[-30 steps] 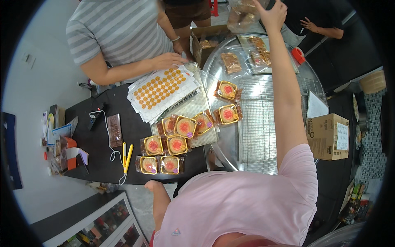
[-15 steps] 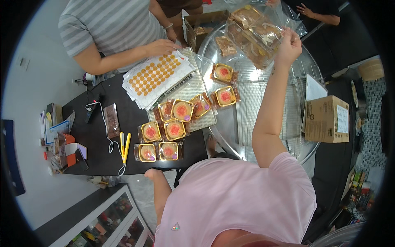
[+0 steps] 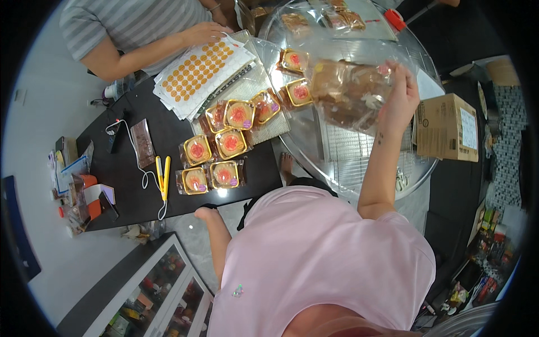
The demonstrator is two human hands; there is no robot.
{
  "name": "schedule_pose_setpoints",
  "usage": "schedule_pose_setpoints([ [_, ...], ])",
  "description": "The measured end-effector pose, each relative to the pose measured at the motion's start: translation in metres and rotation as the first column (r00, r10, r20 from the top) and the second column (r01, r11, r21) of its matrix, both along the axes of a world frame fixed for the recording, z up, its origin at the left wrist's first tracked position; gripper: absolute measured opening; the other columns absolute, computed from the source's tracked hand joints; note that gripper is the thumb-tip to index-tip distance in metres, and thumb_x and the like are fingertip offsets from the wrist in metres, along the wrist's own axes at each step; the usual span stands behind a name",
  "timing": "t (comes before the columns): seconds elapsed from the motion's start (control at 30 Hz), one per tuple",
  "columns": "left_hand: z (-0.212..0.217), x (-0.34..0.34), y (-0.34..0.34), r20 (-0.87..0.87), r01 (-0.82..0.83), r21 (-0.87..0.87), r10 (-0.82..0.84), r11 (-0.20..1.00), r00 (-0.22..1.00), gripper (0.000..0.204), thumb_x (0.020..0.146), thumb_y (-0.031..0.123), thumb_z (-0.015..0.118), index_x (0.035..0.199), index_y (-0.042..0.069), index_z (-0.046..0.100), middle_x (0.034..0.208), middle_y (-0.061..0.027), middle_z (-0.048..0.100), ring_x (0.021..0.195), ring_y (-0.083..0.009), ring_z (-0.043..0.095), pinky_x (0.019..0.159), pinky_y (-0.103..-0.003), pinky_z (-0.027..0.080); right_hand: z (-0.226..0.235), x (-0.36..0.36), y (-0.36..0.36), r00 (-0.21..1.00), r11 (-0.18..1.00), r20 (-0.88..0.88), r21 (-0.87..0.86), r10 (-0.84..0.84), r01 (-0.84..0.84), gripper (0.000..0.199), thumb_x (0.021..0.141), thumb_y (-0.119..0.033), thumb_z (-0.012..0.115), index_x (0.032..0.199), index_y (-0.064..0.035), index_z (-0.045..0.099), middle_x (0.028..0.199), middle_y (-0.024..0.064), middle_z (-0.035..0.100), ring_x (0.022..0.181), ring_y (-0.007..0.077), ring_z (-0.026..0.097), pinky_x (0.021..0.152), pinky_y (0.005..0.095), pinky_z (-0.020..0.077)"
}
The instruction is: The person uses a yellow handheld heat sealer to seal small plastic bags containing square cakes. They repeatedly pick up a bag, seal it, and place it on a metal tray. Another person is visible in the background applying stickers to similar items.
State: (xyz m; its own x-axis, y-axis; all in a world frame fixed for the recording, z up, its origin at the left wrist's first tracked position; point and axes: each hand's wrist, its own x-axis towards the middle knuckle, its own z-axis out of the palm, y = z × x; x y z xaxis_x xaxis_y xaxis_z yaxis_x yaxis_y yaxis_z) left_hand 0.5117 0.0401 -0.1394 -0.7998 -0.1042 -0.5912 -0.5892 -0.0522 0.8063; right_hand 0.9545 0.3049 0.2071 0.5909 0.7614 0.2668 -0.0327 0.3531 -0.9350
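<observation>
My right hand (image 3: 403, 90) is closed on the right edge of a clear plastic bag (image 3: 349, 95) with brown wrappers inside. The bag hangs over a large round glass turntable (image 3: 365, 188) with wire racks on it. My left hand (image 3: 206, 213) seems to be at the front edge of the dark table (image 3: 255, 201); its fingers cannot be made out. Near it lie several round pastries in gold trays, sealed in clear film, such as this pastry (image 3: 225, 173) and this pastry (image 3: 196, 150). Two more, one a wrapped pastry (image 3: 298, 91), lie left of the bag.
Opposite me, a person's hand (image 3: 209, 33) rests on sheets of round gold stickers (image 3: 199, 68). A yellow handheld tool (image 3: 163, 178) with a white cord lies on the table's left part. On the right stands a cardboard box (image 3: 446, 128). Brown packages (image 3: 343, 21) sit at the far side.
My right hand has drawn the bag down, nearer to me. Brown packages and a red object behind it now show at the far side. The pastries lie as before.
</observation>
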Motion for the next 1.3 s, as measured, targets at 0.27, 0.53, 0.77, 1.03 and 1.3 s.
schedule_pose_setpoints([
  [0.27, 0.14, 0.012, 0.039, -0.706, 0.308, -0.557, -0.635, 0.771, 0.312, 0.043, 0.088, 0.009, 0.054, 0.127, -0.004, 0.042, 0.127, -0.0182, 0.046, 0.114, -0.0265, 0.049, 0.098, -0.038, 0.04, -0.059, 0.054, -0.06, 0.953, 0.979, -0.234, -0.016, 0.193, -0.202, 0.015, 0.092, -0.011, 0.054, 0.098, 0.0001, 0.062, 0.097, 0.0092, 0.065, 0.098, 0.018, 0.059, 0.092, 0.0334, 0.0439],
  [0.53, 0.23, 0.224, 0.196, -0.617, 0.834, -0.498, -0.578, -0.239, -0.534, 0.065, 0.076, 0.028, 0.075, 0.128, 0.0, 0.047, 0.122, -0.017, 0.056, 0.113, -0.0284, 0.054, 0.095, -0.037, 0.042, -0.095, 0.125, -0.097, 0.911, 0.955, -0.285, 0.077, 0.297, -0.287, 0.015, 0.091, -0.01, 0.054, 0.098, -0.0002, 0.062, 0.097, 0.009, 0.065, 0.103, 0.0238, 0.058, 0.098, 0.0388, 0.0406],
  [0.77, 0.231, 0.339, 0.242, -0.661, 0.769, -0.497, -0.399, -0.402, -0.636, 0.036, 0.088, 0.026, 0.06, 0.114, 0.002, 0.062, 0.103, -0.0205, 0.066, 0.093, -0.0298, 0.066, 0.081, -0.035, 0.05, -0.103, 0.179, -0.126, 0.981, 0.948, -0.05, -0.254, 0.187, -0.193, 0.027, 0.088, -0.012, 0.059, 0.112, 0.0002, 0.059, 0.111, 0.0133, 0.063, 0.11, 0.0206, 0.055, 0.097, 0.0341, 0.0389],
  [1.03, 0.236, 0.352, 0.232, -0.678, 0.844, -0.093, -0.588, -0.528, -0.442, 0.03, 0.098, 0.02, 0.046, 0.114, 0.0, 0.062, 0.1, -0.0085, 0.067, 0.089, -0.0104, 0.06, 0.08, -0.023, 0.047, 0.004, 0.148, -0.099, 0.318, 0.969, 0.946, -0.138, 0.069, 0.203, 0.062, 0.076, -0.025, 0.073, 0.13, -0.0088, 0.048, 0.108, 0.0113, 0.063, 0.109, 0.0256, 0.054, 0.091, 0.0345, 0.0419],
  [1.3, 0.249, 0.375, 0.255, -0.727, 0.832, 0.03, -0.583, -0.555, -0.363, 0.028, 0.098, 0.021, 0.047, 0.11, 0.001, 0.064, 0.103, -0.009, 0.067, 0.096, -0.0131, 0.06, 0.085, -0.026, 0.046, -0.016, 0.148, -0.084, 0.121, 0.855, 0.862, -0.505, 0.493, 0.115, 0.022, 0.082, -0.02, 0.064, 0.078, 0.0018, 0.061, 0.063, 0.0172, 0.056, 0.057, 0.0333, 0.055, 0.059, 0.0405, 0.0437],
])
